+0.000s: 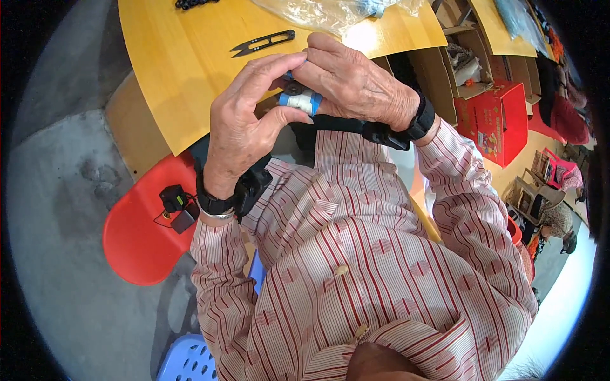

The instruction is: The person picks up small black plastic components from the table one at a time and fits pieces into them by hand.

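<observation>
My left hand (244,120) and my right hand (359,86) meet just over the near edge of the yellow table. Their fingers curl together around a small dark round piece (292,88), mostly hidden by the fingers. Beside it is a blue-and-white band (301,101), apparently wrapped round a finger of my right hand; my left thumb tip touches it. The left index fingertip meets the bent right fingers above. Black thread snips (263,43) lie on the table just beyond my hands.
The yellow table (171,70) also carries a clear plastic bag (311,14) and black beaded pieces (194,3). On the left, a red stool (136,228) holds black adapters (184,219). Cardboard boxes (435,70) and a red box (492,124) stand right; a blue plastic seat (187,362) is lower left.
</observation>
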The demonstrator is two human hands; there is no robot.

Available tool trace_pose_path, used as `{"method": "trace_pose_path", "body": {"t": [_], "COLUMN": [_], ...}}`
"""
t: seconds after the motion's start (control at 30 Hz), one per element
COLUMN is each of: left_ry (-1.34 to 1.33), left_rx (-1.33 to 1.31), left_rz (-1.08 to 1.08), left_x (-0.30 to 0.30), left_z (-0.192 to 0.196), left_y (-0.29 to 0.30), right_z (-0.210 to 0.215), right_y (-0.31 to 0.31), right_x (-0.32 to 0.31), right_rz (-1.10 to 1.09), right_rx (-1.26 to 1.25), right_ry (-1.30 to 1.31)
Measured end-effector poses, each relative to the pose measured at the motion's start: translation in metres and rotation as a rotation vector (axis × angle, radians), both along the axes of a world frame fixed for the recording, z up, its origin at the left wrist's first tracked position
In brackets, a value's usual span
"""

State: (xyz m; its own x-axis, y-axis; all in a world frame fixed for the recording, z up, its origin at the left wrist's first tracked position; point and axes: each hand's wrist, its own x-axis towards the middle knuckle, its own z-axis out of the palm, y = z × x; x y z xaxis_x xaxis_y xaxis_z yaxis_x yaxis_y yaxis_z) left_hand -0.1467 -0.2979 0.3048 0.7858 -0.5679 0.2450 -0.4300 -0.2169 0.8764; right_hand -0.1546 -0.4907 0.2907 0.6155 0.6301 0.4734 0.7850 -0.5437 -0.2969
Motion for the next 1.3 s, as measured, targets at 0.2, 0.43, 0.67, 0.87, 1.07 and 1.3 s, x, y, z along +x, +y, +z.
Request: {"method": "trace_pose_path", "body": {"t": [0.2,0.43,0.67,0.87,1.07,1.3], "left_ry": [-0.015,-0.044,0.014,0.037,-0.054,-0.025], "left_rx": [-0.005,0.0,0.067,0.053,0.028,0.021], "left_rz": [-0.019,0.004,-0.029,-0.042,-0.035,-0.043], "left_x": [0.002,0.001,0.001,0.001,0.002,-0.002], "left_z": [0.0,0.0,0.004,0.006,0.001,0.001], "left_y": [0.002,0.001,0.003,0.001,-0.002,-0.006], "right_z": [0.004,0.003,-0.001,0.001,0.002,0.003], "right_y": [-0.001,0.0,-0.001,-0.004,-0.004,-0.008], "right_x": [0.001,0.004,0.001,-0.001,-0.006,-0.008], "right_rz": [0.021,0.016,0.006,-0.002,-0.004,-0.005], "right_rx": [0.009,-0.001,0.03,0.019,0.051,0.041], "right_ry": [-0.067,-0.057,0.012,0.05,0.073,0.017]}}
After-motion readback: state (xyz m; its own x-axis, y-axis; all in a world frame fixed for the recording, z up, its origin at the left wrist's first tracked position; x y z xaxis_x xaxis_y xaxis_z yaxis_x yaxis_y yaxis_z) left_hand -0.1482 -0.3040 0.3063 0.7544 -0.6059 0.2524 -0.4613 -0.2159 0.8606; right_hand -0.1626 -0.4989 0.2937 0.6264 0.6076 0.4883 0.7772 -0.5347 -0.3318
